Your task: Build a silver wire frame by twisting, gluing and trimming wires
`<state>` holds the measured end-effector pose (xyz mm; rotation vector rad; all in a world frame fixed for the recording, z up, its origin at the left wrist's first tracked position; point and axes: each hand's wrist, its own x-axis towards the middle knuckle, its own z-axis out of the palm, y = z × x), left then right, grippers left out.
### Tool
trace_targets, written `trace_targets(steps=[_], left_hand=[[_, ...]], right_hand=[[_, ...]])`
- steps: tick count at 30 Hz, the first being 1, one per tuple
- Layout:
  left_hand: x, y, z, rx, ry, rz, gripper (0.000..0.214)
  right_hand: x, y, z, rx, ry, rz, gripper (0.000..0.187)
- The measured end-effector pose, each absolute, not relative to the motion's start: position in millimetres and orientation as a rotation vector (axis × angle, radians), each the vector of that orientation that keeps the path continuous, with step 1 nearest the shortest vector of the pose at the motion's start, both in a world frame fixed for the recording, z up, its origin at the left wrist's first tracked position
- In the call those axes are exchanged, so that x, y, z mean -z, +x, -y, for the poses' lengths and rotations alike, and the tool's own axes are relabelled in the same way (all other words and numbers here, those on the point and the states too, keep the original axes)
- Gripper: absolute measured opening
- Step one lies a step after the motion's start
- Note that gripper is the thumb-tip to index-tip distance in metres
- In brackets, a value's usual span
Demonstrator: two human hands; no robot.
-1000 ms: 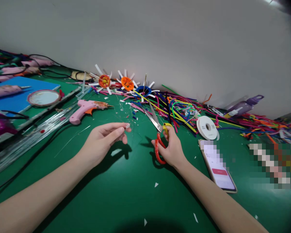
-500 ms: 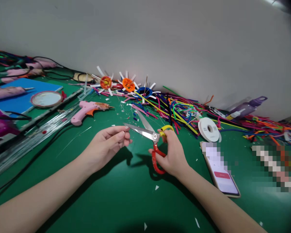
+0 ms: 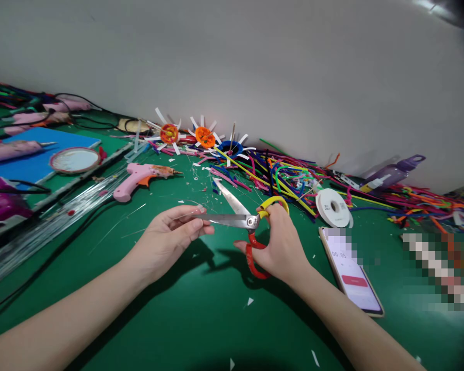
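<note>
My right hand (image 3: 282,242) grips scissors (image 3: 232,220) by their red and yellow handles, and the blades stand apart, pointing left. The lower blade reaches the fingertips of my left hand (image 3: 174,237). Those fingers are pinched together on what looks like a thin clear strand (image 3: 191,206); most of it is hidden or too fine to follow. Left of that hand, a pink glue gun (image 3: 139,178) lies beside a bundle of clear strands (image 3: 73,206). Behind the blades are three round pieces with white strips: one orange and yellow (image 3: 169,134), one orange (image 3: 204,137), one blue (image 3: 232,148).
Coloured pipe cleaners (image 3: 286,178) are heaped along the wall. A white ribbon spool (image 3: 332,207), a phone (image 3: 353,273) and a purple bottle (image 3: 390,172) are to the right. More glue guns (image 3: 13,150) and a blue board (image 3: 65,139) are at left. White scraps dot the green table (image 3: 224,319).
The scissors have shifted slightly right and turned, so the lower blade lies flatter against my left fingertips. Fine clear strands now show left of my left hand.
</note>
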<state>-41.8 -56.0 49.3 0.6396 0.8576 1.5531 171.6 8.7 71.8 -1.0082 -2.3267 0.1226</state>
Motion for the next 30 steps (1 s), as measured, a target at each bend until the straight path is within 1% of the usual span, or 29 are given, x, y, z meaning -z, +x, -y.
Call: trace_targets(steps=[3,8,12,16,27,30], left_hand=[[-50.9,-40.9,58.0,-1.547,0.656,-0.892,0.020],[-57.4,-38.2,60.7,-1.456,0.688,-1.063,0.025],[-58.0,-37.9,60.9,-1.421,0.755,-1.125,0.022],[-57.5,-36.2,62.0,-1.425,0.774,-1.048,0.015],[-54.3,-32.6,70.9,-1.332,0.834,-1.008,0.019],[-52.4,-32.9,71.3,-1.310,0.863,-1.045,0.017]], right_hand=[[-71.1,170.9,-5.7,0.092,-0.943,2.345,0.043],[-68.6,171.1,-4.0,0.212,-0.851,2.339,0.039],[-68.8,171.0,-1.5,0.218,-0.828,2.341,0.040],[-70.1,170.3,2.3,0.194,-0.786,2.335,0.041],[-71.6,167.4,11.6,0.120,-0.816,2.354,0.041],[-71.9,166.9,12.9,0.109,-0.822,2.349,0.040]])
